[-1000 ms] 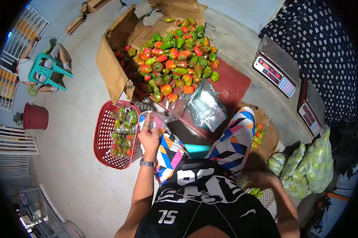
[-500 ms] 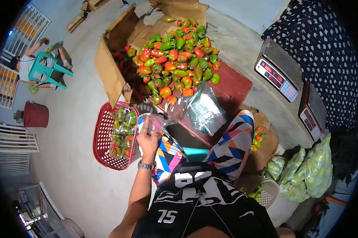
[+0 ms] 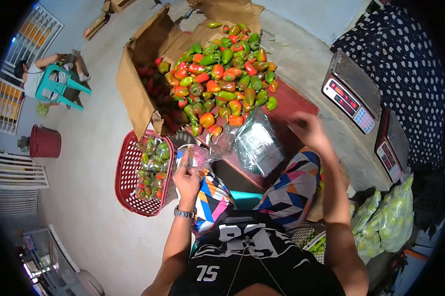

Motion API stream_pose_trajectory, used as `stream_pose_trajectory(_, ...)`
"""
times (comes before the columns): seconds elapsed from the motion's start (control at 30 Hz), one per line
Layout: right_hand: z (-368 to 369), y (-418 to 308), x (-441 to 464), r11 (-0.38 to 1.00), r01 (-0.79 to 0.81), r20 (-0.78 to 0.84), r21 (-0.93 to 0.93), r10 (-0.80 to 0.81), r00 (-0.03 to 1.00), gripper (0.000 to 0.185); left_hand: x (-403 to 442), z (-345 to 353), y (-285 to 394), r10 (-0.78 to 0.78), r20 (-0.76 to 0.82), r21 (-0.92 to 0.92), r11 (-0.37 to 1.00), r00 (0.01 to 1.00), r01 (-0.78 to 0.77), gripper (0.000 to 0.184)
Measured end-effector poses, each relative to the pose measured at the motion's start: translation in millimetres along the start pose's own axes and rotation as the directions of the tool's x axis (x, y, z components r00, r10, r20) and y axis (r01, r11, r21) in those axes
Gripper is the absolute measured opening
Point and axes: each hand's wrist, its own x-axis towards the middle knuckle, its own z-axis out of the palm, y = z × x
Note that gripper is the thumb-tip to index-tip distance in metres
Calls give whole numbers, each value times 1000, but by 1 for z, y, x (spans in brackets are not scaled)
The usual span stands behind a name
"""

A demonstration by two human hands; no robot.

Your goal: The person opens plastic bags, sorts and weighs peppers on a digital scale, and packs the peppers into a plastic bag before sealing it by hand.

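Note:
My left hand (image 3: 186,180), a watch on its wrist, is closed on the edge of a clear plastic bag (image 3: 204,156) over my left thigh. My right hand (image 3: 309,129) is above the right part of the red table (image 3: 294,101), with its fingers smeared by motion; whether it holds anything does not show. Between the hands, a stack of clear plastic bags (image 3: 258,145) lies at the table's near edge. Beyond it spreads a heap of green, orange and red peppers (image 3: 222,74), spilling from a cardboard box (image 3: 136,91).
Left of my knee stands a red basket (image 3: 121,170) with bagged peppers (image 3: 153,167). Two digital scales (image 3: 348,101) (image 3: 390,148) are on the right. Bags of green produce (image 3: 390,217) sit near my right arm. A person (image 3: 35,81) is by a green chair (image 3: 54,86) at far left.
My right arm has come into view and reached forward over the table's right side. My left hand keeps hold of the plastic bag, almost in place. The view has shifted slightly.

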Motion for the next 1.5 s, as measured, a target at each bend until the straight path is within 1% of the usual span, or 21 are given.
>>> stream_pose_trajectory(0.03,34,2,39,949,265,-42,-169,-275,960,18,0,-4,8,-63,28,60,996,998,61,69)
stream_pose_trajectory(0.07,65,-14,62,953,285,-160,100,-268,950,23,1,-6,16,-136,63,-14,990,989,137,68)
stream_pose_trajectory(0.1,102,-26,90,948,312,-166,63,-299,940,28,3,-6,12,-99,43,-27,995,994,100,68)
stream_pose_trajectory(0.2,176,-50,133,954,191,-41,-229,-206,978,36,3,0,-6,43,-39,-76,996,998,-46,69)
stream_pose_trajectory(0.27,199,-56,150,917,149,59,-369,-136,989,40,0,-2,-10,-3,-17,-68,998,1000,2,69)
stream_pose_trajectory(0.37,217,-51,162,871,160,32,-465,-165,986,36,5,-8,-15,-31,-12,-59,998,999,30,69)
stream_pose_trajectory(0.4,214,-55,162,814,196,56,-546,-199,979,37,4,-8,-14,-40,-12,-60,997,999,39,69)
stream_pose_trajectory(0.5,199,-53,167,829,234,138,-508,-190,972,33,5,0,-9,26,-30,-67,997,999,-28,68)
stream_pose_trajectory(0.63,200,-50,168,821,262,141,-507,-221,965,32,9,4,-3,21,15,-58,998,1000,-20,66)
stream_pose_trajectory(0.77,192,-54,164,880,204,136,-429,-160,978,48,9,9,-4,59,-10,-40,997,998,-59,67)
stream_pose_trajectory(0.8,186,-53,161,925,157,62,-345,-144,988,53,8,9,-6,71,-18,-16,997,997,-72,67)
stream_pose_trajectory(0.9,138,-65,141,931,184,-140,-316,-237,961,45,8,5,-5,63,-5,-34,997,998,-63,67)
stream_pose_trajectory(1.0,86,-28,99,916,256,-243,-310,-336,910,43,6,1,1,-27,27,-9,1000,999,27,67)
stream_pose_trajectory(1.07,53,4,58,913,99,-160,-395,-175,972,41,7,-1,8,5,21,44,999,1000,-6,67)
stream_pose_trajectory(1.13,27,65,-10,947,82,-244,-312,-163,956,39,6,2,-12,107,-37,-1,994,994,-107,67)
stream_pose_trajectory(1.2,-1,96,-89,939,-233,-129,-255,205,970,39,6,0,-2,-33,38,-144,989,999,38,63)
stream_pose_trajectory(1.27,-23,88,-141,716,-582,-213,-386,545,811,43,5,-2,8,-70,49,-112,991,996,75,63)
stream_pose_trajectory(1.33,-26,125,-206,738,-627,-295,-250,559,775,51,10,6,-24,155,-64,-39,987,986,-157,66)
stream_pose_trajectory(1.4,-27,146,-266,442,-801,-300,-403,763,572,52,7,4,-5,90,-4,-47,995,996,-90,63)
stream_pose_trajectory(1.43,-26,150,-299,485,-802,-271,-349,767,581,53,4,1,7,56,23,-47,997,998,-55,61)
stream_pose_trajectory(1.5,-13,136,-356,412,-887,-227,-209,862,454,48,5,-1,13,19,41,-36,999,999,-17,60)
